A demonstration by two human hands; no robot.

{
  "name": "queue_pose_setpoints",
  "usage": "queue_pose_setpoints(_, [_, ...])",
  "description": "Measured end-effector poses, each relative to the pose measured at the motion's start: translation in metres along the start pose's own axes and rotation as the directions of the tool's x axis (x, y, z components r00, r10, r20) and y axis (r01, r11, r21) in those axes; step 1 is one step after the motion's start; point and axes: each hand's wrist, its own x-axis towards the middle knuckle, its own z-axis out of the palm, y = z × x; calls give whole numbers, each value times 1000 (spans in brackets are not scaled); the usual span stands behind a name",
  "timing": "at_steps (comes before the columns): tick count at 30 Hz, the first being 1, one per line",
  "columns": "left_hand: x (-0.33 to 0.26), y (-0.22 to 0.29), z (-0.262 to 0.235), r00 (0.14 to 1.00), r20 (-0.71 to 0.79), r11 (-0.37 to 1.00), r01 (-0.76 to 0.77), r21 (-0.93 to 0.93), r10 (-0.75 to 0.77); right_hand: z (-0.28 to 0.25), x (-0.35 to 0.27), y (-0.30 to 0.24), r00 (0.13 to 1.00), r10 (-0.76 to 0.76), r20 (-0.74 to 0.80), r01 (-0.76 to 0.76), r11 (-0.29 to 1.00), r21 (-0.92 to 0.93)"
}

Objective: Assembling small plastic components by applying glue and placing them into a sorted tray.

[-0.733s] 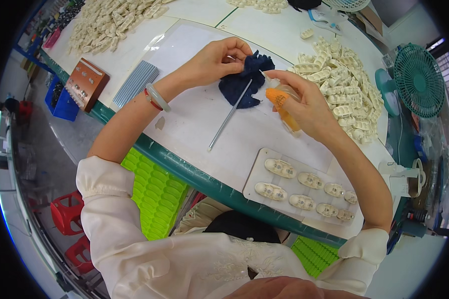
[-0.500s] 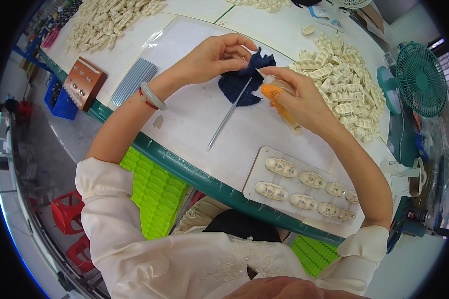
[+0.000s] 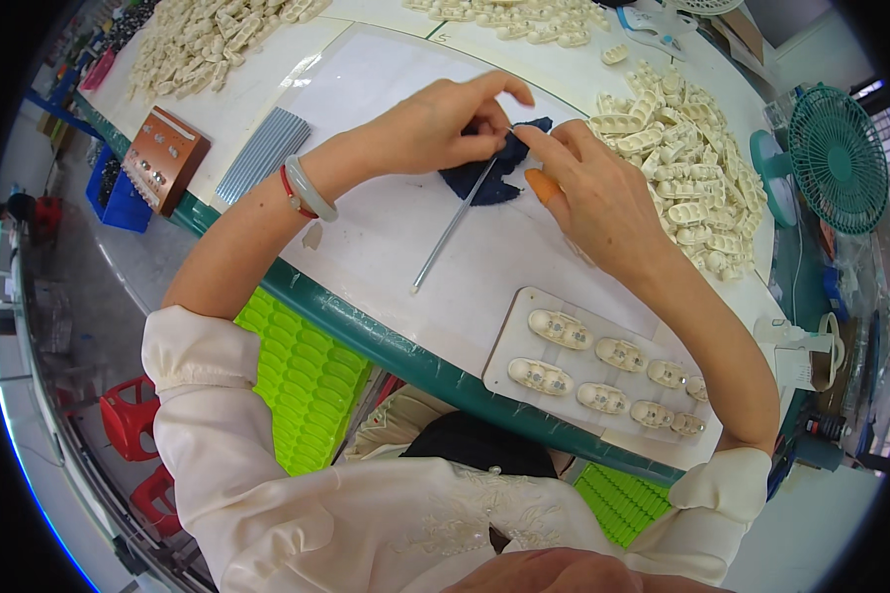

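Over the white work sheet, my left hand [image 3: 455, 127] has its thumb and some fingers closed near a tiny pale tip, and its index finger stretches out above. What it pinches is too small to make out. Close against it is my right hand [image 3: 593, 188], an orange finger cot [image 3: 543, 186] on one digit. It curls around a small translucent bottle, mostly hidden beneath the palm. Below both hands lies a crumpled dark blue cloth [image 3: 480, 186]. A thin metallic rod [image 3: 450, 240] rests with its upper end on the cloth.
Cream moulded pieces [image 3: 697, 183] lie heaped at right, with another heap [image 3: 208, 44] at far left. A pale plate [image 3: 504, 366] near the front edge bears several oval moulds. Left are a grey ridged block [image 3: 264, 158] and a brown box [image 3: 168, 163]. A green fan [image 3: 836, 158] stands right.
My right hand has turned over and moved its fingertips up to my left hand, hiding the bottle that showed before. My left hand's thumb and fingers have come off the cloth, which lies flatter.
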Motion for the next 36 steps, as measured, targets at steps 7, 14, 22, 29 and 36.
queue_pose_setpoints(7, [2,-7,-13,995,-45,924,62,-376,-84,2,-5,2,999,35,-18,-33,996,80])
queue_pose_setpoints(14, [5,-7,-12,1000,-16,935,4,-353,-10,7,-2,2,999,-37,-12,37,999,5])
queue_pose_setpoints(22, [5,-5,-2,996,39,912,84,-401,-74,12,-6,7,951,-288,-113,233,907,-350])
queue_pose_setpoints(29, [12,17,1,1000,-12,986,-2,-165,0,4,-25,6,956,-261,-133,203,918,-341])
queue_pose_setpoints(36, [8,-8,-9,993,-105,999,-49,22,51,-25,-56,-9,981,-103,-167,83,989,-121])
